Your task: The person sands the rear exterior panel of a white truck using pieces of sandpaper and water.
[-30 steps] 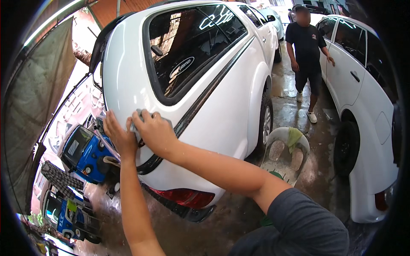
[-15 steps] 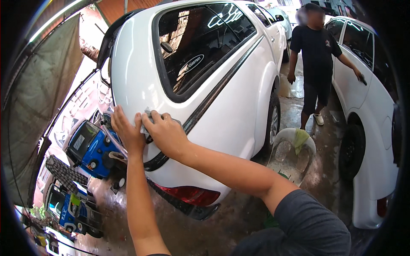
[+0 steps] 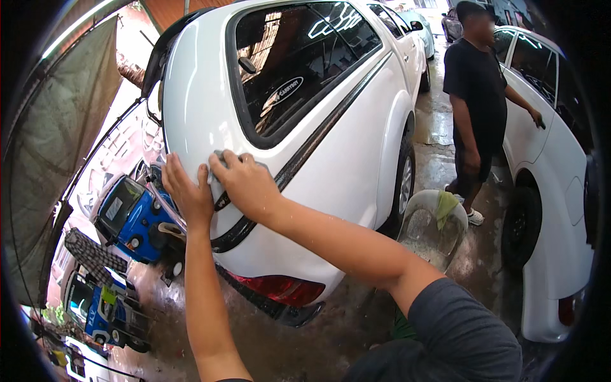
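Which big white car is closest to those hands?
The white car in the middle, with the oval sticker: the left hand and right hand are both at its rear. The white car on the right is well away from them.

Daylight overexposes the left side, where a strip light (image 3: 77, 28) glows at upper left. Soft highlights streak the white vehicle (image 3: 347, 165); zigzag reflections cross its dark window (image 3: 305, 67). The wet floor (image 3: 436, 124) glints, dimmer at lower centre. Fisheye curvature bends edges into black corners.

The wet floor (image 3: 435, 121) bears a white pickup (image 3: 331, 172), white car (image 3: 561, 181) — and pale chair (image 3: 425, 204).
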Available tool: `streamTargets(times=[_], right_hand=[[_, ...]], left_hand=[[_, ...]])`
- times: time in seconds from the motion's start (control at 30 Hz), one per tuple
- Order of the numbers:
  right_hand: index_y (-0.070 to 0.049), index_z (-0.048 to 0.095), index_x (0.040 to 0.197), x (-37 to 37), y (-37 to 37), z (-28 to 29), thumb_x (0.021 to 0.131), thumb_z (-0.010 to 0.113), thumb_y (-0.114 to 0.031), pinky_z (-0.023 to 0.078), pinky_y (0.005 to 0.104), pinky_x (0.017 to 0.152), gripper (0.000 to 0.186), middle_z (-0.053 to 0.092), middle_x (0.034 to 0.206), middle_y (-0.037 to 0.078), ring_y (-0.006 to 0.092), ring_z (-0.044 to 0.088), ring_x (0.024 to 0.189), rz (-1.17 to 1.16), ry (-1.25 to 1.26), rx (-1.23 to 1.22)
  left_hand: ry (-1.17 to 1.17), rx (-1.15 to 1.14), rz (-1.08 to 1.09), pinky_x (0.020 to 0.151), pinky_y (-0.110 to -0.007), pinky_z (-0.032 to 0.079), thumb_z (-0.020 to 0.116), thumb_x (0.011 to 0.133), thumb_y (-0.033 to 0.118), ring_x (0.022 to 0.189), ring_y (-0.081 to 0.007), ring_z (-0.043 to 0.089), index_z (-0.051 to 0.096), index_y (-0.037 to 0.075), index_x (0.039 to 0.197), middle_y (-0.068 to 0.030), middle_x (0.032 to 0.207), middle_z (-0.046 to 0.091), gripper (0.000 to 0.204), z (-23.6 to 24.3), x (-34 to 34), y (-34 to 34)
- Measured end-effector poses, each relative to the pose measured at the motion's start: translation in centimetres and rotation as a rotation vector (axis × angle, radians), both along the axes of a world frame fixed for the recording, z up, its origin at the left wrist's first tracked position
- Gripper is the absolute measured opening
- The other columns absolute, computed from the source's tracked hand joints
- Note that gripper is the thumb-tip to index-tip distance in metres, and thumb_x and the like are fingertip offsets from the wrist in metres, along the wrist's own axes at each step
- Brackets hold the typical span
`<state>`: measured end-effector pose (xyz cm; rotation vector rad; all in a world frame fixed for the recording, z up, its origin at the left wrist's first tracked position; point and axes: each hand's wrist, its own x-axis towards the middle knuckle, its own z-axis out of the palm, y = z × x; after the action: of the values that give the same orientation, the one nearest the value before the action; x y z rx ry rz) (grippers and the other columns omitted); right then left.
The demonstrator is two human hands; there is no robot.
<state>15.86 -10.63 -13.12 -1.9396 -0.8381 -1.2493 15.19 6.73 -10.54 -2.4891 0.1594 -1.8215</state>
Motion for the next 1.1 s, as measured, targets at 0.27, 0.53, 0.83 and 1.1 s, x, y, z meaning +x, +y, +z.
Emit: streamTargets(times=[0.27, 0.53, 0.83, 1.1], right_hand=[[-0.009, 0.054, 0.133, -0.2, -1.1, -0.9, 0.081, 0.065, -0.005, 0.061, 0.0415, 0.076, 0.053, 0.062, 0.122, 0.015, 0.0353, 0.067, 0.098, 0.081, -0.021, -0.096], [-0.008, 0.057, 0.130, 1.4, -1.1, -0.1, 0.080, 0.065, -0.005, 0.059, 0.0424, 0.080, 0.051, 0.062, 0.122, 0.016, 0.0357, 0.067, 0.100, 0.084, -0.076, -0.007], [-0.011, 0.059, 0.126, 1.6, -1.4, -0.7, 0.080, 0.064, -0.008, 0.060, 0.0428, 0.074, 0.046, 0.064, 0.113, 0.016, 0.0373, 0.067, 0.097, 0.097, -0.177, -0.083], [-0.009, 0.056, 0.130, 1.6, -1.4, -0.4, 0.080, 0.064, -0.003, 0.058, 0.0420, 0.083, 0.051, 0.062, 0.121, 0.015, 0.0341, 0.066, 0.102, 0.089, -0.151, -0.119]], left_hand=[[0.017, -0.014, -0.017, 0.120, -0.053, 0.024, 0.062, 0.098, 0.035, 0.144, -0.0456, 0.029, 0.034, -0.003, 0.152, -0.0264, 0.154, 0.037, 0.072, 0.2, -0.1, 0.0], [-0.022, 0.049, 0.002, 0.121, -0.051, 0.023, 0.069, 0.091, 0.036, 0.147, -0.0404, 0.029, 0.035, -0.003, 0.151, -0.0233, 0.154, 0.039, 0.080, 0.1, -0.3, -0.3], [-0.003, -0.013, 0.012, 0.121, -0.052, 0.026, 0.080, 0.081, 0.029, 0.145, -0.0442, 0.029, 0.032, -0.001, 0.154, -0.0250, 0.155, 0.037, 0.091, -0.1, -0.3, -0.5], [-0.006, -0.018, -0.001, 0.121, -0.052, 0.026, 0.080, 0.082, 0.029, 0.145, -0.0447, 0.028, 0.031, 0.000, 0.154, -0.0248, 0.155, 0.036, 0.092, -0.1, -0.1, -0.2]])
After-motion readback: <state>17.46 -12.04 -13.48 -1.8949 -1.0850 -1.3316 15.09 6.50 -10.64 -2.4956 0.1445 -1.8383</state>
